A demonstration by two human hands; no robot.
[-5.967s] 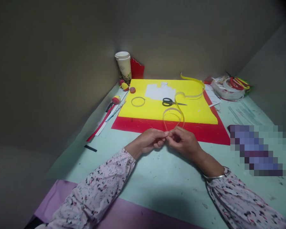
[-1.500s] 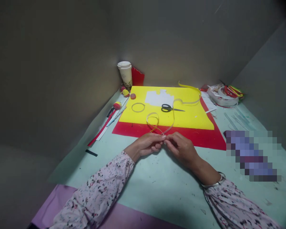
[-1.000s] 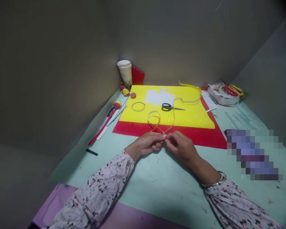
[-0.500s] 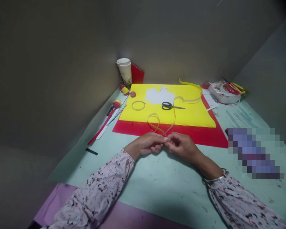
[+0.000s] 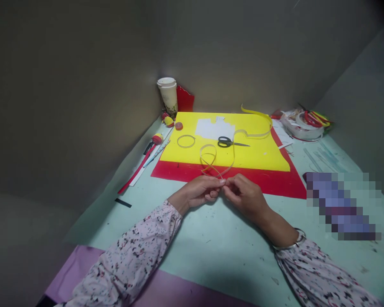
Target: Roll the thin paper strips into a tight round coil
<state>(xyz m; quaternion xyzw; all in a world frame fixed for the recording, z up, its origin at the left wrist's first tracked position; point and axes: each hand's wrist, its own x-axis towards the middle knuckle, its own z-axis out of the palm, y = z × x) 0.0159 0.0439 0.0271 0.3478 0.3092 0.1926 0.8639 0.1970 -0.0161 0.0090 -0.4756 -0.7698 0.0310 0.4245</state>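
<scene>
A long thin yellow strip [image 5: 259, 135] runs from the back of the yellow sheet [image 5: 256, 158] down to my fingers, curling into a loop just beyond them. My left hand [image 5: 205, 191] pinches the strip between thumb and forefinger. Close against it, my right hand [image 5: 244, 194] has thumb and fingers pressed together at the same spot; the fingertips hide the strip's end. Black-handled scissors [image 5: 224, 142] lie on the yellow sheet, beside a white paper piece [image 5: 213, 128] and a separate strip ring [image 5: 186, 141].
A red sheet [image 5: 166, 169] lies under the yellow one. At the back left stands a lidded paper cup [image 5: 168, 96], near red and yellow rolled pieces. A plastic container [image 5: 302, 128] of strips sits back right. A blurred-out object [image 5: 342, 207] lies at right.
The loop beyond my fingers has shifted slightly right and changed shape. My right hand has turned a little, with its wrist lower. Both hands stay close together.
</scene>
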